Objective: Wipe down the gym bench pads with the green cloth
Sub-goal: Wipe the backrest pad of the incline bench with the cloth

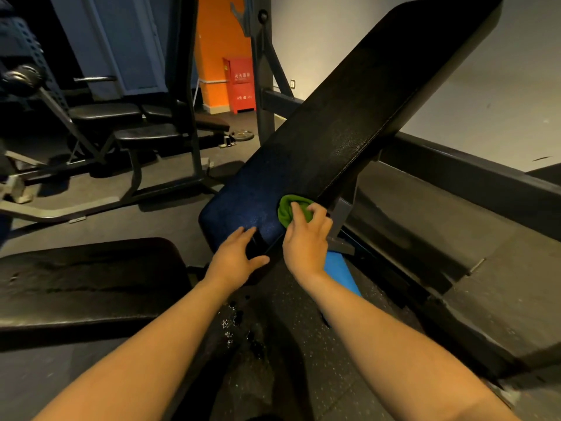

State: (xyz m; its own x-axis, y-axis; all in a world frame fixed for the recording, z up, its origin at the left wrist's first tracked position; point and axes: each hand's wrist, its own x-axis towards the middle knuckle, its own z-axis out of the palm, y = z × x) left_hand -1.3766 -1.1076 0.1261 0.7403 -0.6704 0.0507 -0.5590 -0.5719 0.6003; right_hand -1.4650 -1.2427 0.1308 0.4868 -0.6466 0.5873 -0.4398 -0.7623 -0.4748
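The person's right hand is gripping the green cloth, with the fingers curled over the bunched fabric and pressing it down on the inclined back pad. The cloth is sitting near the lower end of that pad, close to its right edge, and is showing mostly above and to the left of the fingers. The left hand is lying open and is holding nothing. Its fingers are stretching out fairly straight, the thumb is spreading to the side, and the fingertips are resting on the bottom end of the same padded surface, just beside the right hand. The two hands are not touching each other.

The black back pad is rising diagonally from the hands toward the upper right, and its lower part is glistening. A flat black seat pad is lying to the left of the forearms. A blue mat is showing below the right wrist, on the speckled floor. Dark wet spots are shining on the floor between the forearms. Farther back, another bench machine is standing at the left, with a weight plate lying on the floor and a red cabinet standing against an orange wall panel.
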